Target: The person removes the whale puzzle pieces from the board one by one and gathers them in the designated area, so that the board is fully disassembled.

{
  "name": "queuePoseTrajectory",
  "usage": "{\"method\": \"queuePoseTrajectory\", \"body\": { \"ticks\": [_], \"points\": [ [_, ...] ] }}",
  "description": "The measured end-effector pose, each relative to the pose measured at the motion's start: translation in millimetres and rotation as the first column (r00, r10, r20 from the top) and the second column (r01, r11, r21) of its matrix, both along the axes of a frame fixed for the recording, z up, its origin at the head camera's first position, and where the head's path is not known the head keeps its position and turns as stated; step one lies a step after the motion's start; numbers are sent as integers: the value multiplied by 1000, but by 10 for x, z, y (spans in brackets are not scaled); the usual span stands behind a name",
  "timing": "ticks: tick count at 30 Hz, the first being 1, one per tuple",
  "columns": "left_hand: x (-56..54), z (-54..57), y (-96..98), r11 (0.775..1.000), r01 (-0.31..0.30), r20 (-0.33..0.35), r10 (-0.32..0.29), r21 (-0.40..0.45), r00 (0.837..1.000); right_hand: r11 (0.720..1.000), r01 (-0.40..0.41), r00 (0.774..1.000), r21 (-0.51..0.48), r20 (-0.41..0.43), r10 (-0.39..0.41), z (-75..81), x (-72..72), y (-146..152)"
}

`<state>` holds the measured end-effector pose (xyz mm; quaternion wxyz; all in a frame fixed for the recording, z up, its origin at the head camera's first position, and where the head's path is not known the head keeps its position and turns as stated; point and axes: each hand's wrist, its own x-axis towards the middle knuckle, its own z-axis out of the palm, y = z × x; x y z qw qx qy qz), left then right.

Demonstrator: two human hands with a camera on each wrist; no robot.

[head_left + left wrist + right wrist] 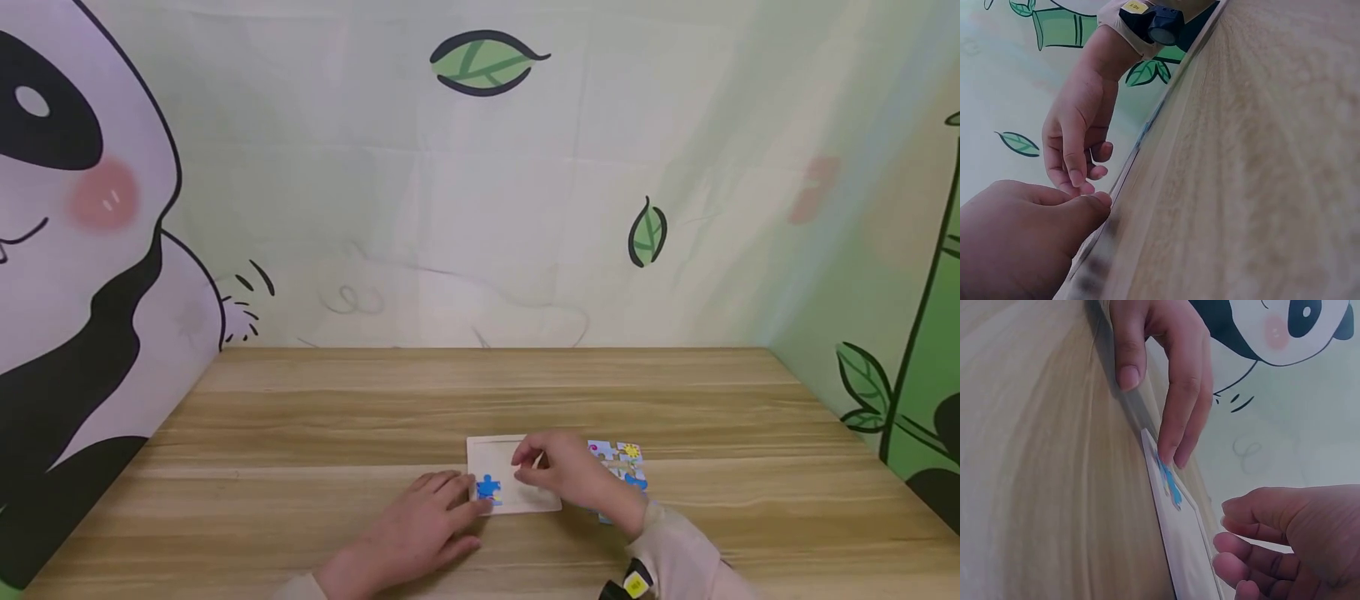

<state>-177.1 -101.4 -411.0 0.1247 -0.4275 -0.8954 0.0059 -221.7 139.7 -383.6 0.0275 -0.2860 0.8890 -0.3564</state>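
Note:
A pale wooden puzzle tray point(489, 455) lies flat on the table. In its near left corner sits a blue jigsaw piece point(488, 485), with a little yellow at its lower edge. My left hand point(420, 521) rests at that corner, fingers spread and straight; in the right wrist view, fingertips point(1167, 450) touch the blue piece point(1171, 484). My right hand point(566, 471) hovers above the tray's right side. Its fingers are loosely bent, and the right wrist view shows thumb and fingers apart with nothing between them. That hand hides part of the tray.
Right of the tray, partly behind my right forearm, lies a group of colourful jigsaw pieces point(632, 454), one with a yellow sun. Wood-grain table point(337, 417) surrounds the tray. A cloth backdrop point(487, 183) with a panda and leaves stands behind the table.

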Motion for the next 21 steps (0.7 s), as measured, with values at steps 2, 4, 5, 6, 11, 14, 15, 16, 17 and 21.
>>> {"method": "queuePoseTrajectory", "body": {
  "ticks": [2,4,5,6,11,14,15,16,17,21],
  "points": [
    [1,-2,-7,1000,12,-10,-12,6,1000,1000,-3,1000,-1,13,3,-15,-5,-38],
    [3,0,-14,1000,18,-18,-18,2,1000,1000,-11,1000,-3,21,11,-38,-15,-70],
    [3,0,-15,1000,21,-24,-21,-2,999,1000,-10,1000,-3,28,10,-46,-17,-86],
    [3,0,-17,1000,24,-28,-24,-3,999,1000,-8,1000,0,30,8,-53,-18,-101],
    [0,0,-27,999,46,-67,-45,11,997,1000,-10,999,21,39,9,-74,-21,-171],
    [-8,-3,-31,998,52,-68,-50,20,996,999,-13,1000,47,28,12,-81,-23,-217],
    [-12,-7,-32,998,54,-66,-52,25,996,998,-14,1000,58,17,13,-83,-23,-232],
    [-16,-12,-34,998,56,-66,-54,31,996,998,-15,1000,67,9,14,-82,-22,-246],
    [-19,-15,-35,998,57,-64,-55,34,996,997,-13,1000,77,3,13,-80,-20,-259],
    [-25,-33,-43,996,63,-66,-59,57,996,994,-11,999,108,-38,15,-70,-12,-297]
  ]
}}
